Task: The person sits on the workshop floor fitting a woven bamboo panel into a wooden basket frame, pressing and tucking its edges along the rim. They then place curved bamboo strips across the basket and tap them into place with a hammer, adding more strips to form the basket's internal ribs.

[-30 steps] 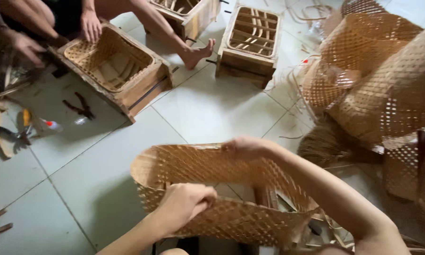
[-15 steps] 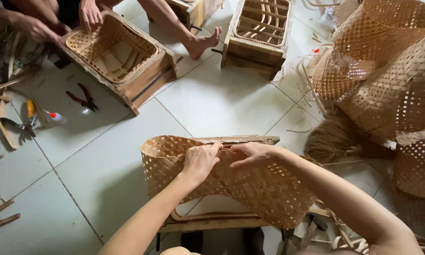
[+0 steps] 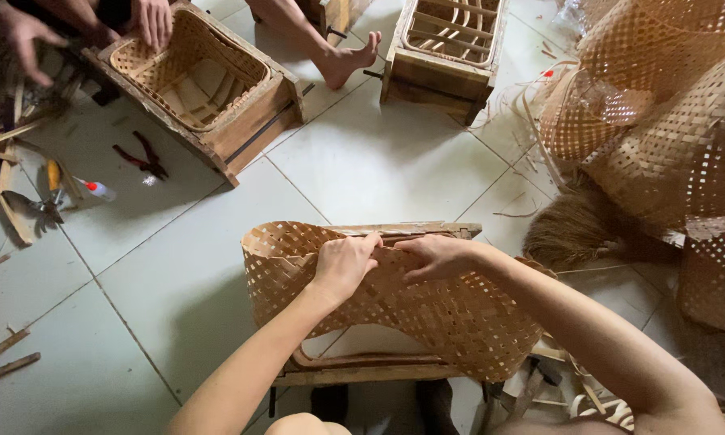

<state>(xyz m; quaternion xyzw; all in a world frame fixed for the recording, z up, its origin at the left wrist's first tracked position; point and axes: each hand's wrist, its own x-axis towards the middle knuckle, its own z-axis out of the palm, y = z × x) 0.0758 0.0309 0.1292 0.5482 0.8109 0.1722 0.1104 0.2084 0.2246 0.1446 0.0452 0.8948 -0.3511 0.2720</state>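
Two hands, left hand (image 3: 342,266) and right hand (image 3: 435,255), fingers pressed together, grip one woven mat (image 3: 394,310) over one wooden frame (image 3: 362,372).

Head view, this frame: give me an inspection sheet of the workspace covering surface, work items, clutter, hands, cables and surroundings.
Surface: pale tiled floor with dark grout lines.
Work items: open-weave bamboo basket shell draped over a wooden frame mould.
Clutter: red-handled pliers, a small bottle with a red cap, bamboo offcuts and loose strips.
Hands: left hand and right hand both press on the shell's upper rim, fingers curled over it.
Cables: nothing seen.
Surroundings: another person's hand rests on a basket in a wooden mould; a bare foot; a second slatted mould; a heap of woven sheets at right.
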